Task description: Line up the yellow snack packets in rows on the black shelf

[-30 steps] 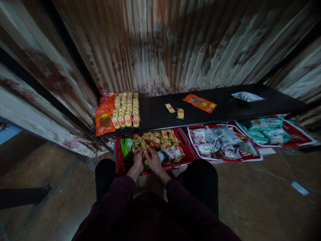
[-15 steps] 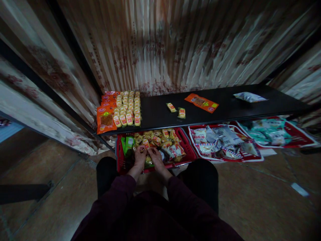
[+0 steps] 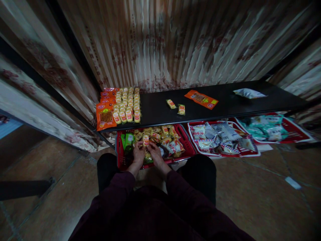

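Label side up, a small yellow packet [image 3: 145,140] sits between two hands over a red basket [image 3: 187,144].
Its red-and-white label is too small to read; the left hand [image 3: 138,154] and right hand [image 3: 154,154] pinch it, fingers nearly closed. Loose packets [image 3: 155,136], a green packet [image 3: 129,140] and a white-and-red bag [image 3: 173,148] crowd the basket, whose back edge the black shelf [image 3: 152,110] overhangs. On that shelf stand rows of similar packets [image 3: 126,103] beside orange packs [image 3: 105,117] with round purple logos, lettering illegible.
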Available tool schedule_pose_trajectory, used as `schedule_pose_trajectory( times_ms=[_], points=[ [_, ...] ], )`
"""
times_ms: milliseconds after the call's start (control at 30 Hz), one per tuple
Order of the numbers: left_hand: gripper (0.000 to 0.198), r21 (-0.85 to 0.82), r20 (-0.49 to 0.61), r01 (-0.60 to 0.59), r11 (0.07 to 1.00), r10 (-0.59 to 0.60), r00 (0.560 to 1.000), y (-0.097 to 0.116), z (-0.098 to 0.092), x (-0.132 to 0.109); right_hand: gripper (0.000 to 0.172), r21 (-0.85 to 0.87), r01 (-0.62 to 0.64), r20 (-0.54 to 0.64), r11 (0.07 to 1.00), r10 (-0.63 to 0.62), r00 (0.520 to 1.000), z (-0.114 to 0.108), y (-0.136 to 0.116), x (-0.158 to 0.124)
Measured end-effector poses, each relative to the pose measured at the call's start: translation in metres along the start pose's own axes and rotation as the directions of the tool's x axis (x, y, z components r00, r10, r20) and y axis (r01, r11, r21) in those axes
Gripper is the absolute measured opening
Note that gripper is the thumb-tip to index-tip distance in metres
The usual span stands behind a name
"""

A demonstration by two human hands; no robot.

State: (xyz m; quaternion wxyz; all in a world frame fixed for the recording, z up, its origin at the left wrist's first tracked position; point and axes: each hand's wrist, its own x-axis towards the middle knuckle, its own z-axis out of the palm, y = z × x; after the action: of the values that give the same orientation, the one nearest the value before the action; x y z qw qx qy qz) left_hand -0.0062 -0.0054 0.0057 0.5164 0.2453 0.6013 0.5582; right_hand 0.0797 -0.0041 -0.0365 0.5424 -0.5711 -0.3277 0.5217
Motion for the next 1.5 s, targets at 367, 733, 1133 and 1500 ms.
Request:
schedule_pose_trajectory(
  times_ms=[367, 733, 1133, 1500],
  points=[
    [0.025, -0.003, 0.021, -0.071, 0.997, 0.071, 0.997, 0.002, 0.005, 0.009, 0.040, -0.080, 0.049, -0.005, 0.996, -0.050, 0.999, -0.001, -0.015, 0.004],
    [0.026, 0.133, 0.050, -0.156, 0.979, 0.151, 0.987, 0.023, 0.025, 0.016, 0.036, -0.162, 0.192, 0.007, 0.968, -0.194, 0.981, -0.005, -0.028, 0.032],
    [0.028, 0.136, 0.033, -0.237, 0.962, 0.235, 0.971, 0.063, 0.057, 0.026, 0.035, -0.133, 0.213, 0.058, 0.968, -0.207, 0.977, -0.002, -0.077, 0.070],
    [0.029, 0.514, 0.119, -0.354, 0.782, 0.344, 0.931, 0.081, 0.087, 0.051, 0.035, -0.135, 0.302, 0.115, 0.944, -0.288, 0.951, 0.002, -0.103, 0.110]
  ],
)
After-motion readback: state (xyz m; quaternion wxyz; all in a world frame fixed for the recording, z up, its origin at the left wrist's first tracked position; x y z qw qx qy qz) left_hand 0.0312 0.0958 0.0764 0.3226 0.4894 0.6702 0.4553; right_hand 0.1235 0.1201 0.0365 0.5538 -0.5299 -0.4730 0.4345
